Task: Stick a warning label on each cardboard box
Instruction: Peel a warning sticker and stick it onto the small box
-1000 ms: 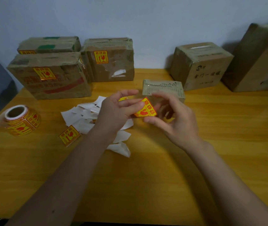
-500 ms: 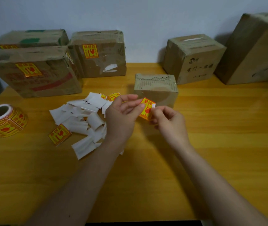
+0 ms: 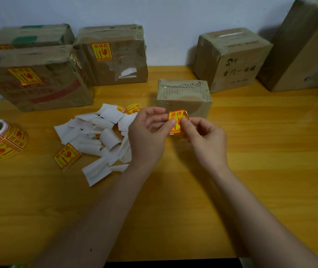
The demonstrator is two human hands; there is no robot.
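Observation:
A yellow and red warning label [image 3: 177, 118] is held upright between both hands above the table. My left hand [image 3: 147, 137] pinches its left edge and my right hand [image 3: 205, 137] pinches its right side, where a white corner of backing shows. Right behind the label stands a small plain cardboard box [image 3: 184, 96]. Two more unlabelled boxes stand at the back right, a cube [image 3: 231, 59] and a tall one [image 3: 307, 47]. At the back left, three boxes carry labels: a front one [image 3: 36, 82], one behind it [image 3: 28, 36] and a middle one [image 3: 113, 57].
A roll of labels [image 3: 1, 140] lies at the left edge of the wooden table [image 3: 251, 171]. A heap of white backing strips [image 3: 96, 136] lies left of my hands, with a loose label [image 3: 67, 156] at its near side. A pale wall runs behind the boxes.
The label has turned upright to face me, and my right hand's fingers have closed onto its right edge. The view has shifted a little, so the boxes sit lower in the picture.

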